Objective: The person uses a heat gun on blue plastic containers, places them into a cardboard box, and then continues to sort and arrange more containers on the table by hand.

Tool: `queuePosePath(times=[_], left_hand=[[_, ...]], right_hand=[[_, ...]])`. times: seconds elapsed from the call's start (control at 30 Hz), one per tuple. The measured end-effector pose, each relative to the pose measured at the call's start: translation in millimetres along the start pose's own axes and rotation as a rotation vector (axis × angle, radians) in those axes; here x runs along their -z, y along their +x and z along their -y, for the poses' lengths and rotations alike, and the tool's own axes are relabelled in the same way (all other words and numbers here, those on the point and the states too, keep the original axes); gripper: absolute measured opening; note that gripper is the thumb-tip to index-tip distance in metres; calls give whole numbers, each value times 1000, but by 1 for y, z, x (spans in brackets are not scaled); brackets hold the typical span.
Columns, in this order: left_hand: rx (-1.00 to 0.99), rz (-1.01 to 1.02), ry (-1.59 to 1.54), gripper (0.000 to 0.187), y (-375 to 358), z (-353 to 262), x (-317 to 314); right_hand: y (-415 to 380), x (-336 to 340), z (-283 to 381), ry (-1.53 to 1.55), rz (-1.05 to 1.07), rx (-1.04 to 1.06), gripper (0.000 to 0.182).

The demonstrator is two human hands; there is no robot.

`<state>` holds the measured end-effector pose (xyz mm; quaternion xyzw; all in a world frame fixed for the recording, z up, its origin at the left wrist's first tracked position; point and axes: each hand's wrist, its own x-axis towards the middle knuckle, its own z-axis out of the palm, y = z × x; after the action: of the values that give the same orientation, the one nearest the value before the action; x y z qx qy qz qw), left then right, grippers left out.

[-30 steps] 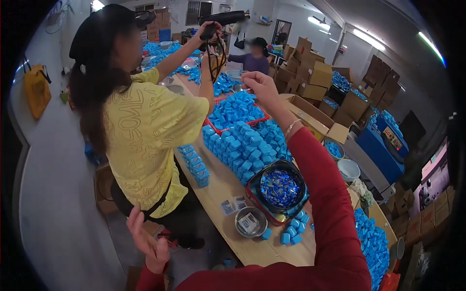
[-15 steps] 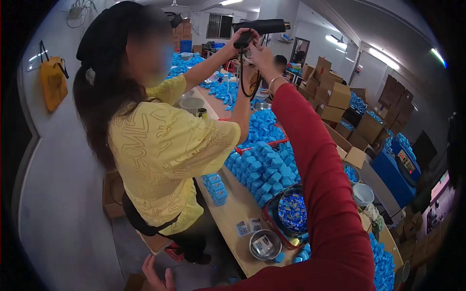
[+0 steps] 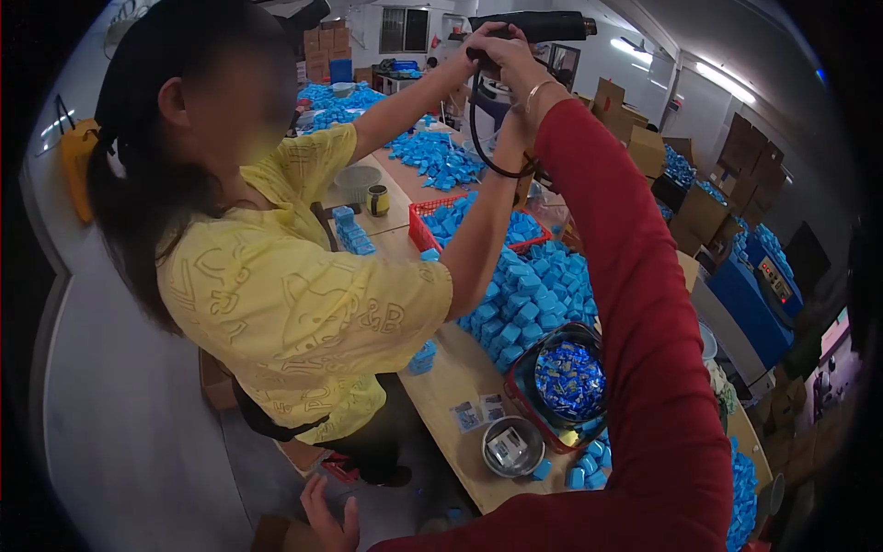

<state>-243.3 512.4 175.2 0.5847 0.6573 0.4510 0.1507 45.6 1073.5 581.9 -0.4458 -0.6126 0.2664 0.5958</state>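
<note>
A black heat gun (image 3: 538,27) with a brass-coloured nozzle and a dangling cord is held up high at the top of the view. My right hand (image 3: 515,61), at the end of a red sleeve, is closed around its lower grip. A co-worker's hand (image 3: 485,39) is on the same tool, and their other forearm rises just below my wrist. Fingers partly overlap there, so the exact contact is hard to see. Low in the view, my left hand (image 3: 329,517) is open, fingers apart, holding nothing, beside the table's near edge.
A co-worker in a yellow shirt (image 3: 303,294) stands close on the left. On the table (image 3: 448,368) are piled blue boxes (image 3: 524,299), a red basket (image 3: 418,221), a bowl of blue-wrapped pieces (image 3: 568,379) and a metal bowl (image 3: 497,465). Cardboard boxes (image 3: 648,147) stand at right.
The heat gun and my right hand have shifted right and up in view. The co-worker's arms extend further right. My left hand appears further right, still open. The camera view has also shifted.
</note>
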Motion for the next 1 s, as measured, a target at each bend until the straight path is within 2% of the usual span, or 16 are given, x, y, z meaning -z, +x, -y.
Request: queuePosePath(times=[0.07,0.17,0.27,0.3,0.37,0.4,0.47,0.57,0.6,0.7,0.8,0.93,1.0], left_hand=[[-14,16,-4,53,-4,1,-2],[-32,39,-9,52,-8,4,-7],[-80,44,12,51,-10,1,-12],[-107,45,29,50,-10,-1,-13],[-142,44,15,50,-8,-4,-15],[-150,45,-16,52,-7,-5,-16],[-136,54,-78,53,-8,-10,-19],[-102,76,-131,53,-10,-21,-19],[-109,82,-130,53,-12,-23,-20],[-144,99,-136,53,-18,-24,-24],[-191,124,-153,52,-21,-24,-30],[-281,236,-203,49,-20,-35,-42],[-453,268,-207,48,-13,-57,-51]], right_hand=[[46,15,-39,166,68,-48,39],[-49,37,7,411,-137,-150,31],[-92,83,15,433,56,-129,31],[-108,102,22,378,196,-147,31],[-143,125,30,542,225,-78,29],[-157,142,32,559,251,-136,22],[-198,158,40,737,195,-96,22],[-246,189,51,838,221,-45,32],[-255,207,49,898,367,-39,39],[-315,239,69,925,174,-34,50],[-375,271,66,825,78,19,59],[-462,297,71,738,12,-28,70],[-503,307,68,710,-29,-52,74]])
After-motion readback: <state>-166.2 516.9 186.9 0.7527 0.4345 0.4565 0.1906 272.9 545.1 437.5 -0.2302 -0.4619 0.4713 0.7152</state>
